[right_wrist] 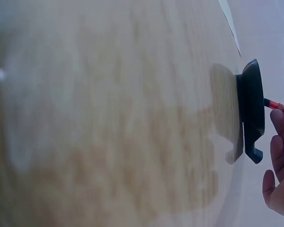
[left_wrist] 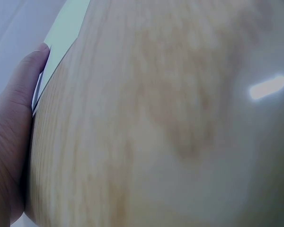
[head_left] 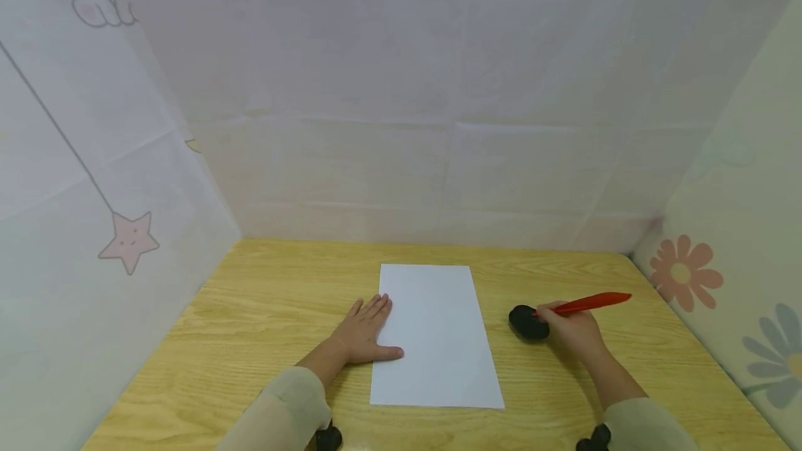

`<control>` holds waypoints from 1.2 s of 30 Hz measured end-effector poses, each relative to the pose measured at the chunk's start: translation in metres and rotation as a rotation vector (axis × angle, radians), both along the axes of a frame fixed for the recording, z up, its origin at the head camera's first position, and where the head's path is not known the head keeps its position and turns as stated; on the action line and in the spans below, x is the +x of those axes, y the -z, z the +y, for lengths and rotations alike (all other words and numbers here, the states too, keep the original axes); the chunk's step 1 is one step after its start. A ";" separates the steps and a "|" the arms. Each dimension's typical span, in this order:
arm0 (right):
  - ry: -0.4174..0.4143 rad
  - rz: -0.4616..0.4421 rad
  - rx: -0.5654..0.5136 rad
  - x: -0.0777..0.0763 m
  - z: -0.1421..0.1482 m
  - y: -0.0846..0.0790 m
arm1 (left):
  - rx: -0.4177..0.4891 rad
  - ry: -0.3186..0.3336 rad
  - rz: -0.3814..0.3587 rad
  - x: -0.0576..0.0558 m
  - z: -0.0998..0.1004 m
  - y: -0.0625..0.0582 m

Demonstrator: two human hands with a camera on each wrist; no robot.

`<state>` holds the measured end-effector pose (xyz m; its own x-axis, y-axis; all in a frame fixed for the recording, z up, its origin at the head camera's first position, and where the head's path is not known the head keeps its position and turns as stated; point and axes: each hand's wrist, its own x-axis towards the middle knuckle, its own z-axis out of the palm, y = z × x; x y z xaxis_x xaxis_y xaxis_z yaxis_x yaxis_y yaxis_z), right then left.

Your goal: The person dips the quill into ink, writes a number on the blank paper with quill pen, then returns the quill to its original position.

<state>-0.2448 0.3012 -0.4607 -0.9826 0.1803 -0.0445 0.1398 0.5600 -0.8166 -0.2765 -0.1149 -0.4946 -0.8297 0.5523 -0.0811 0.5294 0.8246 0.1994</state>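
My left hand (head_left: 365, 336) lies spread on the left edge of a white sheet of paper (head_left: 435, 339), its thumb pointing across the sheet. In the left wrist view that thumb (left_wrist: 27, 75) presses at the paper's edge. Farther right, my right hand (head_left: 578, 333) pinches a red feather-shaped pen (head_left: 601, 301) near its lower end. The pen slants, its broad end up to the right and its dark tip at a small black dish (head_left: 525, 326). Seen from the right wrist, the dish (right_wrist: 252, 101) has a curved spout-like end, and the pen's tip (right_wrist: 267, 102) is right at its rim.
Under everything is a wood-grain table (head_left: 282, 298). A pale cloth backdrop (head_left: 376, 124) rises behind it, with printed side walls left and right. Small black devices (head_left: 328, 437) sit at both wrists near the front.
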 end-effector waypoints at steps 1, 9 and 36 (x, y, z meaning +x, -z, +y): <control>0.000 -0.002 0.008 0.000 0.000 0.000 | -0.003 -0.001 -0.002 0.000 0.000 0.000; -0.024 -0.029 0.021 -0.002 0.001 0.001 | -0.002 0.001 -0.004 0.000 0.000 -0.001; 0.091 -0.055 -0.189 -0.001 -0.010 -0.006 | -0.012 -0.008 -0.011 -0.002 0.000 0.003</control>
<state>-0.2456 0.2912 -0.4546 -0.9579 0.2514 -0.1387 0.2296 0.3803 -0.8959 -0.2786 -0.1147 -0.4974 -0.8331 0.5445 -0.0972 0.5205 0.8313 0.1952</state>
